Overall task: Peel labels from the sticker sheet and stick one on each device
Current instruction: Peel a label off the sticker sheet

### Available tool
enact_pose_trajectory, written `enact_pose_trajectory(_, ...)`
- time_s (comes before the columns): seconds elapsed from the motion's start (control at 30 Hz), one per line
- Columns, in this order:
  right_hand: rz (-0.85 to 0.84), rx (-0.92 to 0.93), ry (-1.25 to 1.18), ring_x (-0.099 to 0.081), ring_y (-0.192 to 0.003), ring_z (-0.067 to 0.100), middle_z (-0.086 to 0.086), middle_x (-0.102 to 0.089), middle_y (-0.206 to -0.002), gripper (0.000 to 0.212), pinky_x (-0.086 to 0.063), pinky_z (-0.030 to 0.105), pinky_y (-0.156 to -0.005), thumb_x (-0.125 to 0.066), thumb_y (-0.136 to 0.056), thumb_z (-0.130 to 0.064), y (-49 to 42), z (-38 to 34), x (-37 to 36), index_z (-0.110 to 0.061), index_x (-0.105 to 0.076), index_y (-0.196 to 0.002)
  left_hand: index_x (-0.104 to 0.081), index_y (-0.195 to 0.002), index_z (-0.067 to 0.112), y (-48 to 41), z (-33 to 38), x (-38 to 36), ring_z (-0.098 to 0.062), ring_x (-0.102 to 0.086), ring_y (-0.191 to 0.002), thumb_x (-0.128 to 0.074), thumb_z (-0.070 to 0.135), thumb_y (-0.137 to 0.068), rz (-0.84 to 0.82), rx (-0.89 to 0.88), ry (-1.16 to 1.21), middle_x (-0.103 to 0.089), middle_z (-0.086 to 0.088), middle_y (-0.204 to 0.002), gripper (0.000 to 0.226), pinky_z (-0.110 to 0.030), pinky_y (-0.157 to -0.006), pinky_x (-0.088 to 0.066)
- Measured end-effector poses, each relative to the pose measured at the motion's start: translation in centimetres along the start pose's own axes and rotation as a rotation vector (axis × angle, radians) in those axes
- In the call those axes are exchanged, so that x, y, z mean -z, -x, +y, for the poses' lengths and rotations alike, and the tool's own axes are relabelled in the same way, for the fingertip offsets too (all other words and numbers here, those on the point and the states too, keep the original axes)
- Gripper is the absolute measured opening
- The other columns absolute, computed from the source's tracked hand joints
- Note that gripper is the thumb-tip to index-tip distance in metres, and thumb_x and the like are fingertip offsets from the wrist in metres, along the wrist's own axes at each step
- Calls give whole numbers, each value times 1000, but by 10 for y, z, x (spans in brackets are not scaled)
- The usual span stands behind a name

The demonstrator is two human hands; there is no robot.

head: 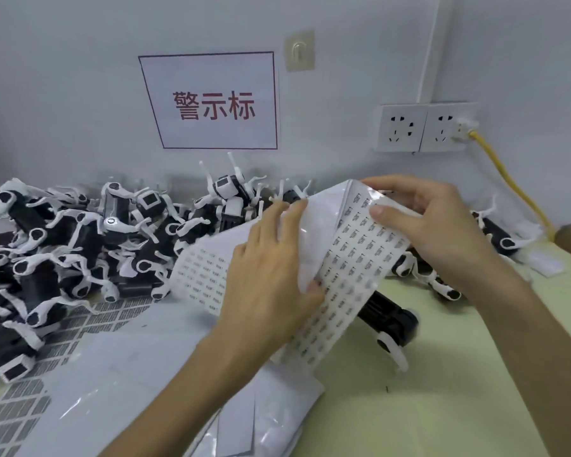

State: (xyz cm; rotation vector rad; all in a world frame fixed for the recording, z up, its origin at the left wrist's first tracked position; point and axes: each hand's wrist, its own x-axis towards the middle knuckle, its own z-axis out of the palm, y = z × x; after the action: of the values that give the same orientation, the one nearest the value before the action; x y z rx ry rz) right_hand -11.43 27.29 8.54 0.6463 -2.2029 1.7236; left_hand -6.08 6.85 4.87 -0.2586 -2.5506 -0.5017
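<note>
A white sticker sheet (356, 258) printed with rows of small dark labels is lifted and bent over the middle of the table. My left hand (271, 275) holds its folded left part, thumb pinching the edge. My right hand (432, 216) pinches the sheet's top right, thumb on the printed face. Several black-and-white devices (63, 252) lie heaped at the left and along the wall. One black device (389, 321) lies under the sheet. More devices (501, 239) lie behind my right hand.
Used label sheets (80, 357) and white backing papers (271, 420) cover the table at the front left. A yellow cable (508, 183) runs from the wall socket (426, 127) down to the right. A red-framed sign (211, 100) hangs on the wall.
</note>
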Motion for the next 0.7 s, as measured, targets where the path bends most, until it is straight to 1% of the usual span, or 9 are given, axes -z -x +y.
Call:
enact_pose_trajectory(0.07, -27, -4, 5, -75, -87, 6, -14, -78, -99, 31, -56, 17, -71, -64, -97, -3, 0, 0, 3, -28, -73, -114, -34, -146, 31, -5, -6, 9, -18, -56, -121, -69, 16, -81, 66, 32, 23, -48, 8, -146, 76, -35, -80, -49)
enact_pose_trajectory(0.13, -65, -23, 30, -75, -89, 8, -13, -78, -100, 32, -58, 19, -74, -63, -97, -2, 0, 0, 9, -26, -74, -114, -58, -128, 35, -14, -14, 25, -21, -67, -103, -59, 7, -84, 123, 88, -73, -70, 10, -117, 52, -34, -73, -46)
enact_pose_trajectory(0.2, -148, -49, 37, -76, -91, 10, -11, -78, -102, 31, -59, 21, -75, -63, -97, -2, 0, 1, 16, -25, -74, -114, -71, -112, 31, -30, -25, 46, -32, -68, -88, -54, 4, -83, 175, 111, -222, -75, 2, -89, 43, -38, -80, -46)
enact_pose_trajectory(0.27, -238, -58, 24, -75, -94, 10, -10, -78, -105, 32, -58, 20, -76, -61, -97, -1, 1, 2, 20, -25, -74, -115, -73, -103, 28, -47, -35, 64, -32, -63, -79, -57, 6, -86, 220, 107, -293, -66, 3, -71, 31, -43, -101, -37)
enact_pose_trajectory(0.33, -286, -69, -7, -74, -98, 9, -9, -77, -109, 34, -55, 15, -76, -59, -98, 1, 1, 3, 22, -23, -73, -117, -72, -99, 29, -65, -41, 77, -30, -63, -90, -64, 14, -90, 271, 97, -320, -68, 3, -80, 19, -48, -114, -20)
enact_pose_trajectory(0.47, -335, -135, -127, -73, -105, 19, -1, -75, -117, 37, -56, 20, -81, -56, -97, 5, -1, 10, 25, -20, -71, -120, -71, -95, 32, -96, -45, 84, -32, -57, -117, -73, 31, -88, 322, 51, -389, -71, 3, -104, 7, -62, -119, -6)
enact_pose_trajectory(0.53, -360, -177, -186, -73, -103, 26, 5, -75, -117, 38, -58, 25, -79, -57, -95, 4, -3, 12, 29, -23, -73, -116, -72, -99, 31, -104, -43, 76, -31, -51, -124, -74, 34, -87, 322, 37, -396, -66, 1, -116, 13, -63, -120, -2)
enact_pose_trajectory(0.63, -400, -218, -251, -73, -101, 30, 11, -73, -118, 36, -60, 30, -76, -67, -87, -3, -4, 12, 37, -23, -74, -116, -69, -113, 30, -107, -40, 56, -27, -43, -134, -71, 35, -89, 348, 46, -338, -56, 1, -133, 24, -62, -123, -1)
enact_pose_trajectory(0.7, -402, -231, -258, -73, -100, 30, 12, -73, -118, 40, -61, 32, -78, -70, -80, -3, -5, 11, 43, -22, -75, -115, -62, -128, 29, -105, -32, 45, -26, -38, -140, -70, 27, -87, 363, 53, -281, -48, -1, -144, 42, -61, -123, -1)
